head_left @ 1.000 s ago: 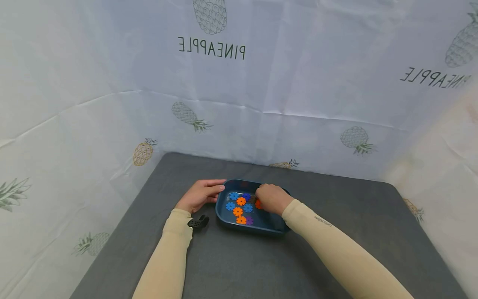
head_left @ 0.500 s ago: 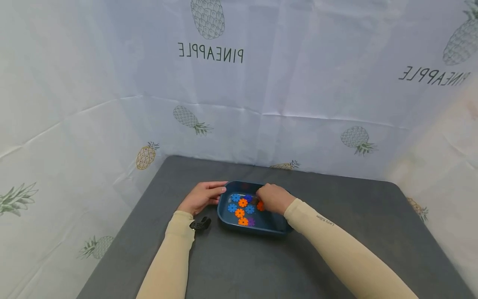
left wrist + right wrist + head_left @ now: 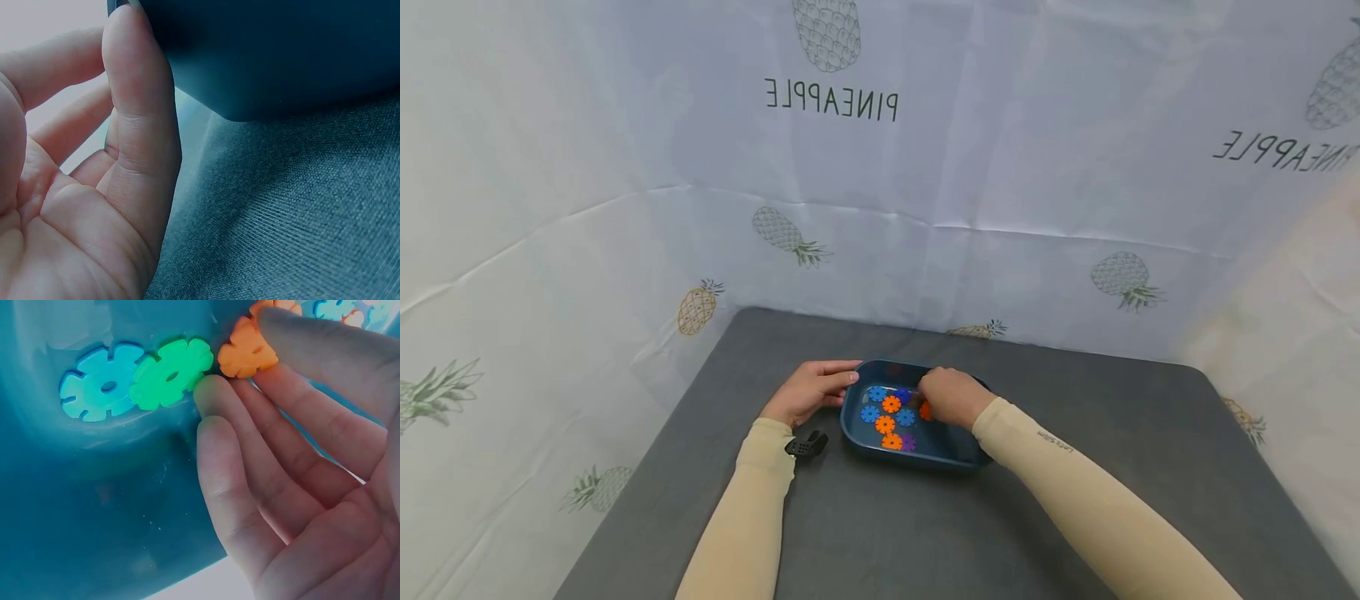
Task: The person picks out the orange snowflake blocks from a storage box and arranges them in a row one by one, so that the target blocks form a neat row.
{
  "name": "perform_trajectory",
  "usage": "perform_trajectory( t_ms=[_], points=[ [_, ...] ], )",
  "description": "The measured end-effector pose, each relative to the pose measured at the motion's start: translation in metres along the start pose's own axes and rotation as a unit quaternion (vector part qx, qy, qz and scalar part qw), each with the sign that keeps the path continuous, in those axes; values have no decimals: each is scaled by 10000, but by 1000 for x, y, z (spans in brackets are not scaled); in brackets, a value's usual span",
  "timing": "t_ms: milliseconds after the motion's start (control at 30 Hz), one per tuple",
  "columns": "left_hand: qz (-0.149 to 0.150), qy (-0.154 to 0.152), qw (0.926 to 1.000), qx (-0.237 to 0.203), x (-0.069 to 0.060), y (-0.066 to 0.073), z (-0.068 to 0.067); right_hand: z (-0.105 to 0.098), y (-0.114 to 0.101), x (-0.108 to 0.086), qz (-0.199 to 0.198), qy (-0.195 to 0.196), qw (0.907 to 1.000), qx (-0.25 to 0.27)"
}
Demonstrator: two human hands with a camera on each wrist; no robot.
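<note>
A dark blue tray (image 3: 917, 461) sits on the grey table. My left hand (image 3: 808, 392) holds its left end, with thumb and fingers at the rim; part of the fingers is hidden behind the thumb. Inside the tray, my right hand (image 3: 952, 398) pinches an orange plastic snowflake disc (image 3: 244, 353) between thumb and fingers. Below the right fingertips, in the right wrist view, a green disc (image 3: 187, 362) overlaps a light blue disc (image 3: 90, 400). Several more discs lie in the tray's left half, among them a blue disc (image 3: 869, 414), an orange disc (image 3: 884, 424) and a purple disc (image 3: 908, 442).
The grey tabletop (image 3: 880, 533) stretches around the tray. A black strap-like object (image 3: 807, 446) is at the left wrist. White pineapple-print cloth (image 3: 1030, 183) hangs behind and beside the table.
The head view shifts slightly. Both hands stay at the tray; a small brown patch beside the right fingers no longer shows.
</note>
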State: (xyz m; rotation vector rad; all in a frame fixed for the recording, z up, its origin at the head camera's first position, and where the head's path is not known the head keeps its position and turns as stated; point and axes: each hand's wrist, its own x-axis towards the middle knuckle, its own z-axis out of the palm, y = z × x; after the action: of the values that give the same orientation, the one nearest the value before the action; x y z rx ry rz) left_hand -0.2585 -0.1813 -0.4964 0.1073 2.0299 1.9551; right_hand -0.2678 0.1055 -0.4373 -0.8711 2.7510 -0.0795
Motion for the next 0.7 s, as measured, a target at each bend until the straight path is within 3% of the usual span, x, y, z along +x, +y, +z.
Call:
perform_trajectory(
  t_ms=[167,433,700],
  points=[
    [36,-80,10000,1,2,-1,0,-9,4,-5,12,-124,9999,118],
    [11,-95,9999,55,3,-5,-1,-27,17,-14,-56,-335,9952,916],
    [-79,-8,9999,92,3,-5,-2,-44,34,-33,-210,140,9847,1726]
  ],
)
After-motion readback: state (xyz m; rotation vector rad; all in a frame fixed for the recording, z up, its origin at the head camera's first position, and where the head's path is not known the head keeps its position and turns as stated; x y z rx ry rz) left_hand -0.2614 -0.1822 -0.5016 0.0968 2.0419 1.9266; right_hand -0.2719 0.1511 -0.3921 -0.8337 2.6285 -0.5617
